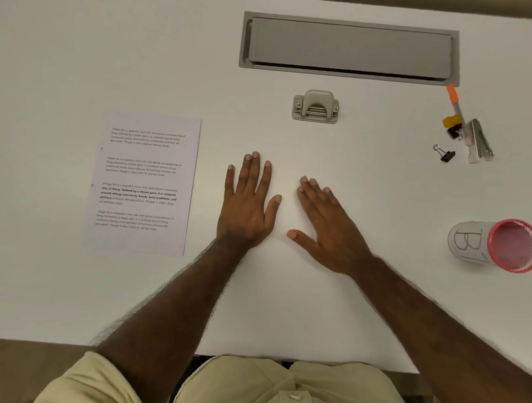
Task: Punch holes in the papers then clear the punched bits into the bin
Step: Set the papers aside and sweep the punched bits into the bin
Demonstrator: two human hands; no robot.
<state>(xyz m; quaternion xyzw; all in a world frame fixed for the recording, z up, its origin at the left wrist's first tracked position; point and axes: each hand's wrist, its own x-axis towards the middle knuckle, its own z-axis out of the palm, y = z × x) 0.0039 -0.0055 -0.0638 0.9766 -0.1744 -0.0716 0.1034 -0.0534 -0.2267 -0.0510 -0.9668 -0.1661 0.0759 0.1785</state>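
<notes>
White desk (82, 59) under both flat hands, left (248, 206), right (325, 227), grip empty

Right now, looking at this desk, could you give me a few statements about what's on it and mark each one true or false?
1. The grey metal hole punch stands on the white desk beyond both hands. True.
2. The left hand grips the punch. False: it lies flat on the desk, holding nothing.
3. The printed sheets of white paper lie to the left of the left hand. True.
4. The right hand presses on the papers. False: it rests open on bare desk, apart from them.
5. The pink mesh cup wrapped in white paper stands among the binder clips. False: it lies apart, nearer the person.
</notes>
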